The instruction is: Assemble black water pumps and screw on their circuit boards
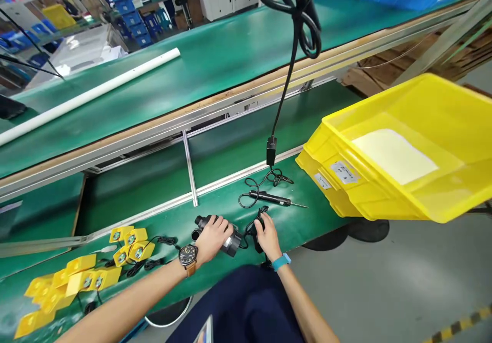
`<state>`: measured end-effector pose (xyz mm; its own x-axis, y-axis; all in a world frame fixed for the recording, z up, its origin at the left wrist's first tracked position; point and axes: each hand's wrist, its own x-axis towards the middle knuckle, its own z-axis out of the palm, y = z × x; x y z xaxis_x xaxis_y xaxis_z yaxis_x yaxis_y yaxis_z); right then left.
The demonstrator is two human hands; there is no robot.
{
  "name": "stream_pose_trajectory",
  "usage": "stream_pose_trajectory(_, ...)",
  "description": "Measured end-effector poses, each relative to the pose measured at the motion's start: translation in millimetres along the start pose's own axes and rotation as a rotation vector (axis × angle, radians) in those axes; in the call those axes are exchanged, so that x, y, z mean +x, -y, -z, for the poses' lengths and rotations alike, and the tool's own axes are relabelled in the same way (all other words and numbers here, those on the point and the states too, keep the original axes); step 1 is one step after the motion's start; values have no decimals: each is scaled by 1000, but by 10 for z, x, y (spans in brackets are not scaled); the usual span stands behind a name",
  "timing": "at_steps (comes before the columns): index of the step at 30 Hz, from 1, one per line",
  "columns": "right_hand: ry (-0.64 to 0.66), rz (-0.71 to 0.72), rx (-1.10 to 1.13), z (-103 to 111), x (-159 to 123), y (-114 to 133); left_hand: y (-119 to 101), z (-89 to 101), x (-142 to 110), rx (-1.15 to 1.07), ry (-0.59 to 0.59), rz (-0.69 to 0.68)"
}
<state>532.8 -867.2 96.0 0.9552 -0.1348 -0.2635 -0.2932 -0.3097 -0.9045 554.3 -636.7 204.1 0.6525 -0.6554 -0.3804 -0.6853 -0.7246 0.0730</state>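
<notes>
My left hand (213, 239), with a watch on its wrist, is closed over a black and grey device (231, 244) that has round, tube-like ends. The device rests on the green bench near its front edge. A black cable (246, 239) runs from its right side. My right hand (268, 237), wearing a teal wristband, has its fingers bent around the bundled black cable (263, 212); part of what it grips is hidden. Just beyond both hands lies a black electric screwdriver (270, 198), its thin bit pointing right.
Several yellow housings (82, 279) with black leads lie at the left. Stacked yellow bins (384, 199) jut out at the right. A power cord (283, 97) hangs from above to the screwdriver. A raised green shelf (230, 51) behind carries a white tube (92, 94).
</notes>
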Motion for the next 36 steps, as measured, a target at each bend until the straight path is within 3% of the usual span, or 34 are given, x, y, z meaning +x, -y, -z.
stream_pose_trajectory(5,378,180,24,-27,18,297,-163,101,251,24,-5,72)
stream_pose_trajectory(8,507,220,21,-27,76,382,-169,46,378,-25,11,84)
stream_pose_trajectory(11,486,181,-21,89,203,309,-117,-96,471,-52,27,67)
stream_pose_trajectory(15,383,154,-103,434,411,54,-8,-366,590,-49,29,25)
stream_pose_trajectory(20,221,163,-284,927,742,-294,124,-663,723,-38,-44,-46)
stream_pose_trajectory(24,126,205,-474,1128,1055,-456,144,-882,734,-69,-129,-57)
stream_pose_trajectory(29,209,280,-655,975,1303,-532,-5,-1141,623,-87,-224,123)
stream_pose_trajectory(32,265,283,-729,882,1342,-566,-136,-1229,499,-76,-267,330)
stream_pose_trajectory(36,259,240,-778,955,1364,-626,-344,-1285,348,-48,-278,629)
